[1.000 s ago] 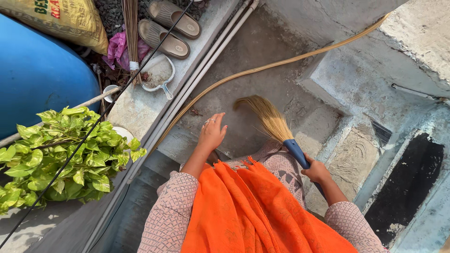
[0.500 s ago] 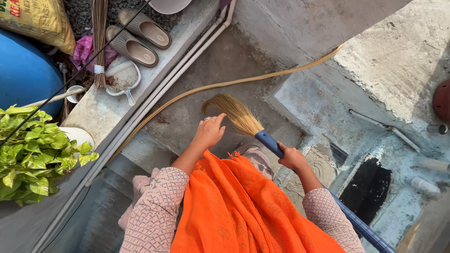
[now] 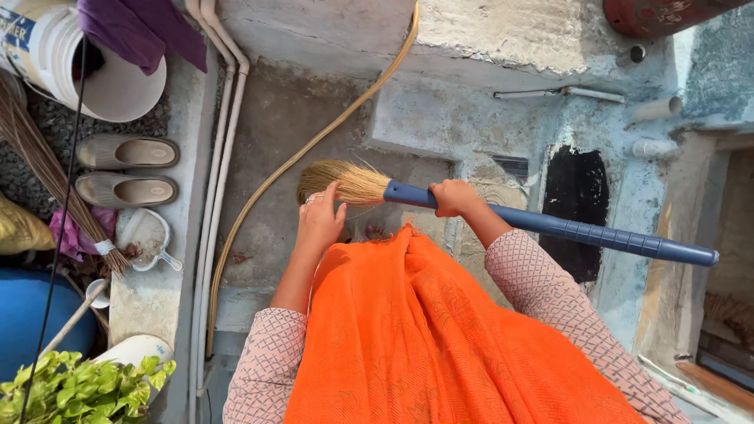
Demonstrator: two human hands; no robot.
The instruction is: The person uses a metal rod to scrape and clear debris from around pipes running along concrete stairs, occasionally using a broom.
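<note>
Two hands: both are working one broom [image 3: 440,196].
Right hand [image 3: 452,198]: is clamping around the blue handle just behind the bristles.
Left hand [image 3: 320,224]: is lying open, fingers apart, touching the straw bristles [image 3: 342,182].
Broom: is lying level above the concrete floor [image 3: 275,157].
Hose [image 3: 314,145]: is curving across the floor, passing beside the bristles.
Pipes [image 3: 220,157]: are running along the ledge.
Slippers [image 3: 129,171]: are sitting beside a white bucket [image 3: 118,86].
Orange cloth [image 3: 448,338]: is hiding the floor underneath.

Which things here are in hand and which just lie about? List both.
In hand: broom, gripped by right hand; left hand open at its bristles.

Lying about: slippers, white bucket, yellow hose, small pan, plant.
</note>
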